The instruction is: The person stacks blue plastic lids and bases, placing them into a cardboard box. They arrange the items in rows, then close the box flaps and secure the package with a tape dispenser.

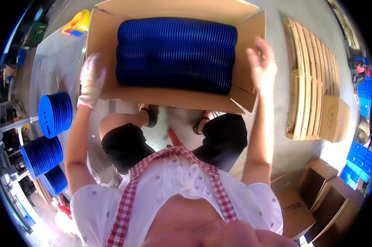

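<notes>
An open cardboard box (165, 96) stands in front of me, its flaps up. Three rows of dark blue ribbed plastic discs or reels (177, 52) lie packed side by side in it. My left hand (91, 80), in a pale glove, is at the box's left flap, thumb apart from the fingers. On the other side my bare right hand (263, 66) is by the right flap, fingers curved and spread, slightly blurred. Neither hand holds anything that I can see; whether they press on the cardboard I cannot tell.
To the left are stacks of blue reels (56, 114) beside a grey sheet-like surface (50, 61). A yellow and blue ring-shaped object (78, 23) lies past the box's left corner. Wooden pallets (311, 82) lie right; empty cartons (317, 177) and blue bins (358, 162) stand lower right.
</notes>
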`<action>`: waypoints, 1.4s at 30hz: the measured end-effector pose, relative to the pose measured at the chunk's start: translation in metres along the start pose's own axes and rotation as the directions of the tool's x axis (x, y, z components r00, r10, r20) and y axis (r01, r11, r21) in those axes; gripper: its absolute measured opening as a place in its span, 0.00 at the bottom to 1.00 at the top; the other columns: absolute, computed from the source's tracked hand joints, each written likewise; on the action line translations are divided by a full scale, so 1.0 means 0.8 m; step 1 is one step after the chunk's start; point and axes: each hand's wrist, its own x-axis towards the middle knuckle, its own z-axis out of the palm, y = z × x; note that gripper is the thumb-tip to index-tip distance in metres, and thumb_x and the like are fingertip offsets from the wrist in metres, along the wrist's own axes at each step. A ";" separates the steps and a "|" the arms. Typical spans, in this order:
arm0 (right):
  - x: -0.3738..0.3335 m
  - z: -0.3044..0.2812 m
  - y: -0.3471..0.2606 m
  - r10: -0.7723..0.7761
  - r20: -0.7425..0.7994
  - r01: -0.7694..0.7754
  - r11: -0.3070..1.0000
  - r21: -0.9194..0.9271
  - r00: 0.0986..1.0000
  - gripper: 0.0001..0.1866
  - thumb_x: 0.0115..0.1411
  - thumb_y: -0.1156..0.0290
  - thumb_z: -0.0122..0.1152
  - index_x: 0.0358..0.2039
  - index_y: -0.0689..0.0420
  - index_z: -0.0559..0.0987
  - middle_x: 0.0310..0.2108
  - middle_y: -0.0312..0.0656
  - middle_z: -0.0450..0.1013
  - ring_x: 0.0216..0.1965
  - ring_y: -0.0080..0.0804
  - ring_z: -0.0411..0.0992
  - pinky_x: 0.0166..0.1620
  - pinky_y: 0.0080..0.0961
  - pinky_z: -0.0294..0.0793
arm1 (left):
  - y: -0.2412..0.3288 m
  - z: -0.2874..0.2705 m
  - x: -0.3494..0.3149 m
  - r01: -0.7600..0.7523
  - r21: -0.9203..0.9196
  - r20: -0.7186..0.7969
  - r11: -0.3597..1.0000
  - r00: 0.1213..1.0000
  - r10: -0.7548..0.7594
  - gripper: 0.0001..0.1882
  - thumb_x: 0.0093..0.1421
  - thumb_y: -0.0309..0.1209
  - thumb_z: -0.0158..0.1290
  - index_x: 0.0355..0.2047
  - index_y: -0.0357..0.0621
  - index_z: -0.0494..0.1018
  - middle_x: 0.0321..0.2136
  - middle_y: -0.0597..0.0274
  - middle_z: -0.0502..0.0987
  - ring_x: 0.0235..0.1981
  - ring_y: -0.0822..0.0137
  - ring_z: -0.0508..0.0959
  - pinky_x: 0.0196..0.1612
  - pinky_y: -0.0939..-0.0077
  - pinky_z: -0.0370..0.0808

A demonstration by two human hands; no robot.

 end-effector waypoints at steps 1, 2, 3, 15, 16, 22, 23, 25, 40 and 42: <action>0.004 -0.015 0.031 -0.042 -0.067 0.034 0.993 -0.111 0.997 0.29 0.58 0.66 0.66 0.59 0.56 0.70 0.48 0.51 0.75 0.46 0.41 0.77 0.48 0.35 0.78 | -0.023 -0.003 -0.020 0.077 0.052 -0.022 0.996 0.997 -0.076 0.33 0.52 0.25 0.60 0.59 0.43 0.64 0.55 0.47 0.70 0.57 0.47 0.69 0.60 0.58 0.67; 0.001 -0.025 0.068 -0.053 -0.048 0.040 0.970 -0.239 0.997 0.33 0.58 0.62 0.66 0.61 0.57 0.67 0.49 0.54 0.74 0.48 0.47 0.75 0.51 0.39 0.76 | -0.034 -0.003 -0.047 0.127 0.044 -0.043 0.991 0.991 -0.125 0.34 0.52 0.26 0.60 0.60 0.43 0.63 0.56 0.45 0.69 0.57 0.47 0.69 0.60 0.58 0.66; 0.005 -0.024 0.095 -0.080 -0.040 0.060 0.932 -0.357 0.996 0.37 0.57 0.58 0.66 0.63 0.59 0.64 0.50 0.57 0.73 0.51 0.54 0.74 0.54 0.43 0.73 | -0.044 0.003 -0.063 0.175 0.037 -0.084 0.984 0.982 -0.172 0.35 0.53 0.26 0.60 0.61 0.42 0.61 0.56 0.44 0.69 0.57 0.46 0.69 0.61 0.57 0.66; -0.056 0.027 0.164 0.278 0.089 -0.209 0.866 -0.454 0.956 0.24 0.58 0.58 0.61 0.49 0.64 0.77 0.44 0.57 0.77 0.48 0.54 0.75 0.53 0.40 0.71 | -0.096 0.048 -0.108 0.605 0.060 -0.072 0.794 0.796 -0.601 0.29 0.56 0.36 0.56 0.56 0.40 0.62 0.44 0.38 0.75 0.46 0.39 0.76 0.50 0.50 0.74; -0.056 0.022 0.165 0.294 0.067 -0.235 0.863 -0.447 0.953 0.23 0.58 0.59 0.61 0.48 0.63 0.77 0.44 0.56 0.77 0.48 0.53 0.75 0.53 0.40 0.71 | -0.095 0.051 -0.099 0.628 0.050 -0.086 0.776 0.777 -0.624 0.28 0.56 0.36 0.56 0.55 0.40 0.62 0.43 0.37 0.75 0.44 0.39 0.76 0.48 0.49 0.74; -0.080 0.026 0.158 0.305 0.106 -0.263 0.919 -0.295 0.946 0.23 0.57 0.60 0.61 0.48 0.63 0.78 0.43 0.54 0.78 0.48 0.50 0.76 0.53 0.37 0.71 | -0.083 0.066 -0.111 0.633 0.266 -0.025 0.727 0.759 -0.651 0.31 0.56 0.37 0.57 0.57 0.42 0.61 0.46 0.43 0.75 0.47 0.46 0.77 0.48 0.50 0.75; -0.085 0.026 0.154 0.284 0.140 -0.234 0.927 -0.294 0.948 0.23 0.57 0.60 0.61 0.48 0.63 0.78 0.43 0.54 0.78 0.48 0.50 0.76 0.53 0.37 0.71 | -0.089 0.065 -0.110 0.673 0.293 0.018 0.679 0.706 -0.708 0.28 0.56 0.37 0.57 0.54 0.42 0.62 0.43 0.46 0.77 0.44 0.45 0.78 0.46 0.50 0.76; -0.084 0.019 0.140 0.361 0.143 -0.288 0.882 -0.373 0.921 0.22 0.56 0.62 0.61 0.47 0.64 0.78 0.42 0.58 0.78 0.48 0.51 0.76 0.52 0.38 0.72 | -0.083 0.053 -0.102 0.667 0.272 0.021 0.693 0.716 -0.698 0.22 0.57 0.36 0.56 0.50 0.43 0.65 0.41 0.46 0.78 0.41 0.44 0.80 0.44 0.51 0.77; -0.201 -0.079 0.164 0.338 0.198 -0.278 0.920 -0.275 0.920 0.23 0.56 0.66 0.62 0.51 0.64 0.75 0.45 0.58 0.77 0.49 0.53 0.75 0.52 0.39 0.72 | -0.069 0.017 -0.168 0.541 0.273 0.322 0.795 0.728 -0.606 0.18 0.62 0.34 0.50 0.52 0.47 0.65 0.44 0.46 0.77 0.48 0.45 0.77 0.49 0.53 0.74; -0.192 -0.088 0.172 0.355 0.216 -0.261 0.893 -0.367 0.910 0.23 0.55 0.64 0.62 0.49 0.65 0.75 0.42 0.60 0.77 0.47 0.56 0.75 0.51 0.42 0.73 | -0.048 0.008 -0.183 0.536 0.255 0.362 0.805 0.719 -0.593 0.20 0.61 0.33 0.51 0.53 0.46 0.64 0.44 0.44 0.77 0.48 0.44 0.76 0.49 0.52 0.73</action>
